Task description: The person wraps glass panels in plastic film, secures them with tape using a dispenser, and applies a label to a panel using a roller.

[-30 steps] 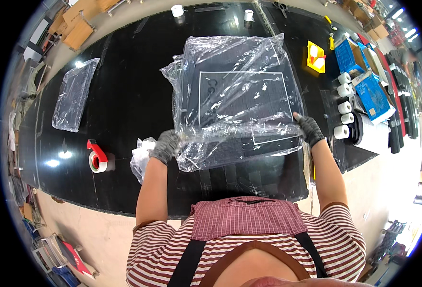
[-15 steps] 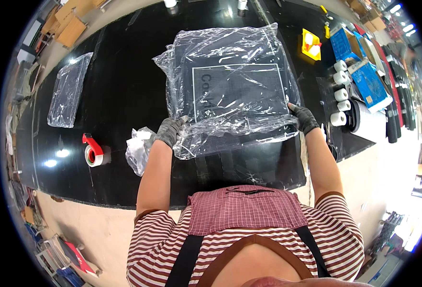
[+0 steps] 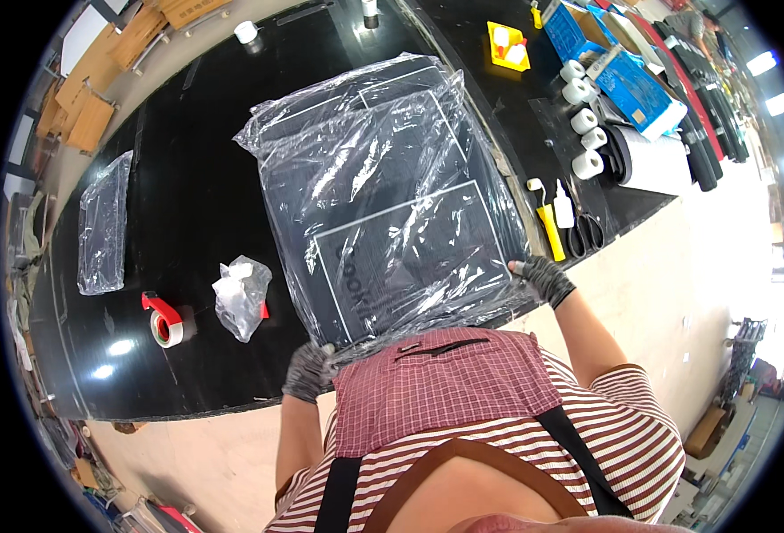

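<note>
I hold a large flat black panel wrapped in clear crinkled plastic [image 3: 383,204], lifted and tilted over the black table [image 3: 188,204]. My left hand [image 3: 308,373], in a grey glove, grips its near left corner. My right hand [image 3: 543,277], also gloved, grips the near right edge. The panel shows white line markings through the film. Its near edge comes close to my chest.
A red tape dispenser [image 3: 165,322] and a crumpled plastic wad [image 3: 241,298] lie at the left. A flat plastic bag [image 3: 103,222] lies farther left. Scissors [image 3: 585,235], a yellow tool [image 3: 549,222], white tape rolls [image 3: 585,120], blue boxes [image 3: 628,84] and a yellow tray [image 3: 509,44] stand at the right.
The wrapped panel has been pulled toward me, lifted and turned, its far end swinging left. Both hands stayed on its near corners and came closer to my body.
</note>
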Motion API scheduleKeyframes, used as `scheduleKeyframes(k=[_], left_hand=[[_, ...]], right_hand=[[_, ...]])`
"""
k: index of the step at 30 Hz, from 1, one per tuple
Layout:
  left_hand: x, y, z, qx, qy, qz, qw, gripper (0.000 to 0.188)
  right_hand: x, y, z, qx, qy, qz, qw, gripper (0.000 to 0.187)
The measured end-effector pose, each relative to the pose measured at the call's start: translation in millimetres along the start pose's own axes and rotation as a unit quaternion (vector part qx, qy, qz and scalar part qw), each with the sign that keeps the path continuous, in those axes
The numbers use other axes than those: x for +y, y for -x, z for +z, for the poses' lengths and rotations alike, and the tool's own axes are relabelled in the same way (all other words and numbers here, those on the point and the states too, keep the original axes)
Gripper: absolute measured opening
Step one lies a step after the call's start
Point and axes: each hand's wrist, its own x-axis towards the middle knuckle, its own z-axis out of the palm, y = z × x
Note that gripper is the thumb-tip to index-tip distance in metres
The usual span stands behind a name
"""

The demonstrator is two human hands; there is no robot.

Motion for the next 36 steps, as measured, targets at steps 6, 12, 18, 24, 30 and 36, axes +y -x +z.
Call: scheduleKeyframes(k=[6,12,18,24,30,36], left_hand=[[-34.5,4.8,12.0,0.076,-0.071,-0.023,0.994,0.013],[-34.6,9.4,19.3,0.097,-0.043,-0.037,0.994,0.017],[-30.1,9.0,28.7,0.08,-0.122,-0.015,0.989,0.027],[-39.6,23.7,30.4,0.135,-0.171,0.002,0.976,0.021],[-63.4,44.7,37.8,0.23,-0.253,0.002,0.94,0.022],[-38.9,83.8,-3.8,0.284,-0.228,-0.016,0.931,0.018]], right_hand=[[-66.7,55.9,41.8,0.067,-0.068,0.049,0.994,0.049],[-5.0,22.8,17.7,0.174,0.211,-0.066,0.96,0.041],[3.1,26.1,-7.5,0.254,0.352,-0.044,0.9,0.021],[-51.3,44.4,36.9,0.337,0.359,-0.414,0.766,0.024],[-6.1,26.5,29.6,0.157,0.34,-0.316,0.872,0.024],[6.2,43.2,30.1,0.116,0.174,-0.299,0.931,0.023]])
